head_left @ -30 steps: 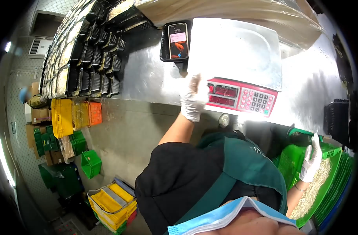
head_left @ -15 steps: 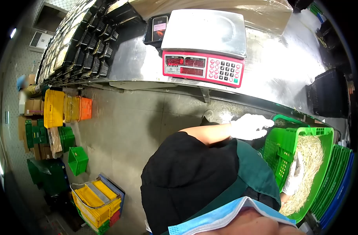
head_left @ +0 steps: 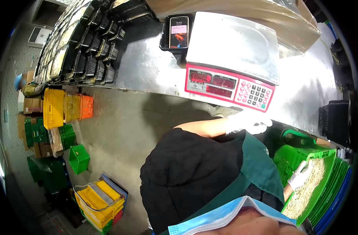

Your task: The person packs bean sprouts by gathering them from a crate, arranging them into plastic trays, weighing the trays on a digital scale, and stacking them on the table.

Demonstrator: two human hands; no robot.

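My left hand, in a white glove, hovers just below the front edge of the red and white scale. Its fingers are loosely bent and apart, with nothing visible in them. At the lower right, my right hand, also gloved, is over the green crate, at the pale, thin strands inside. Its fingers are spread, and nothing distinct shows between them. The scale's metal plate is bare and its red display is lit.
Black trays are stacked on the metal table at left. A phone lies in a black tray. More black containers stand at right. Yellow crates and a green bin are on the floor; a person is far left.
My left hand has gone from the scale's left front corner to below its front edge. My right hand has gone down to the strands in the crate. The view has shifted.
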